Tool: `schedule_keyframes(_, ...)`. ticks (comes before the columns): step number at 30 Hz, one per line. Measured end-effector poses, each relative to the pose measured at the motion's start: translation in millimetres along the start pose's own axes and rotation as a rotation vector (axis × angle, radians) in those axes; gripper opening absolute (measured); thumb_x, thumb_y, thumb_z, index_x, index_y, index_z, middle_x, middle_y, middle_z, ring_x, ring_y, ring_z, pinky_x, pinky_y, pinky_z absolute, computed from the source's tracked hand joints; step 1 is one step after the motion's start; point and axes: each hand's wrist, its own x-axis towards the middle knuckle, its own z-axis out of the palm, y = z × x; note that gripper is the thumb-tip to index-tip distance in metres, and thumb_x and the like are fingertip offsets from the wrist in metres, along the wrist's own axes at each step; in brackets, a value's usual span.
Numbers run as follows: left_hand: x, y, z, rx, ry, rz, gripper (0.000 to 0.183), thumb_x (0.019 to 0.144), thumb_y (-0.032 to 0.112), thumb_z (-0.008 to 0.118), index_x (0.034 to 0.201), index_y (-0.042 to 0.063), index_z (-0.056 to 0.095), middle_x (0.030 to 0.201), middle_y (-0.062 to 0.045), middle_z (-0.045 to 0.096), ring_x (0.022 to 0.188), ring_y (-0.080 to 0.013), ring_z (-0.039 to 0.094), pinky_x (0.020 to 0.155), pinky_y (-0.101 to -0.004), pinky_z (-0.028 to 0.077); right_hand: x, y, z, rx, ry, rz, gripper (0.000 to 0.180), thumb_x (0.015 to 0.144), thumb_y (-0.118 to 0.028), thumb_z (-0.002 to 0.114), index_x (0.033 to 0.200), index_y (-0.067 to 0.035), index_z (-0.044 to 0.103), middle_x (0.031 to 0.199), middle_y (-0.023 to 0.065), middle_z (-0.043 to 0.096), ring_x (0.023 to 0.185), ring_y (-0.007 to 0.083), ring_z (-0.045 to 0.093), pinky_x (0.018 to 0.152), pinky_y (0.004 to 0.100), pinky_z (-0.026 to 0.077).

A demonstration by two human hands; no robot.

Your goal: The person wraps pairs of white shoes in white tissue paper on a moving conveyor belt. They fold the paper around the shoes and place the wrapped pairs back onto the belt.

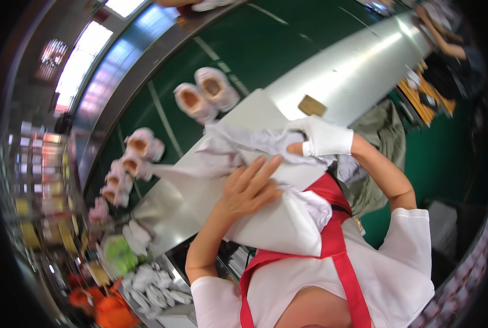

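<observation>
My left hand (250, 190) is bare, its fingers spread over large white paper sheets (280, 225) and beside crumpled pale tissue paper. Whether it pinches any of the paper is blurred. My right hand (319, 137) wears a white glove with bare thumb showing and is closed on a bunched strip of crumpled tissue paper (248, 137). Beneath lies a smooth white board or paper (260, 110) on the metal worktop. A small brown block (312, 105) rests just beyond my right hand. A pair of pale pink shoes (207, 92) stands past the paper.
More pale shoes (133, 158) stand in a row on the green conveyor belt (268, 45). White cloth-like items (153, 287) are piled at lower left near a green bundle (121, 252). Grey-green fabric (379, 164) hangs right. A co-worker's arm (445, 41) is at upper right; people in orange (112, 309) are lower left.
</observation>
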Motion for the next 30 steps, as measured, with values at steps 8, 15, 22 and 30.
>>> schedule_keyframes(8,-44,-1,-42,0.167,0.010,-0.052,0.020,0.077,0.026,0.066,0.070,0.013,0.052,0.074,0.000,0.054,0.083,-0.0193,0.061,0.077,-0.0334,0.043,84,-30,66,0.216,-0.550,-0.196,0.046,0.070,-0.018,0.067,0.110,0.004,0.056,0.098,0.0095,0.061,0.084,0.0147,0.055,0.075,0.0278,0.046)
schedule_keyframes(15,-62,-18,-78,0.053,0.207,-0.238,0.017,0.073,0.011,0.067,0.070,0.008,0.050,0.062,-0.003,0.046,0.057,-0.0189,0.050,0.064,-0.0331,0.046,130,18,34,0.581,-0.334,0.306,0.040,0.084,-0.015,0.058,0.122,-0.003,0.054,0.114,0.0071,0.058,0.102,0.0121,0.055,0.086,0.0260,0.044)
schedule_keyframes(22,-69,-56,-57,0.370,0.204,-0.695,0.014,0.074,0.007,0.067,0.083,0.006,0.056,0.071,-0.006,0.051,0.055,-0.0213,0.052,0.049,-0.0288,0.042,39,-122,60,-0.056,0.540,-0.552,0.068,0.077,-0.026,0.069,0.134,-0.004,0.038,0.125,0.0172,0.050,0.112,0.0273,0.052,0.094,0.0364,0.041)
schedule_keyframes(30,-40,-12,-67,-0.509,0.612,-1.051,0.050,0.082,0.006,0.058,0.128,0.002,0.040,0.087,-0.001,0.050,0.077,-0.0059,0.048,0.059,-0.0188,0.040,61,-81,127,-0.113,0.209,-0.352,0.097,0.061,-0.051,0.076,0.136,-0.004,0.035,0.132,0.0230,0.041,0.122,0.0387,0.041,0.102,0.0384,0.033)
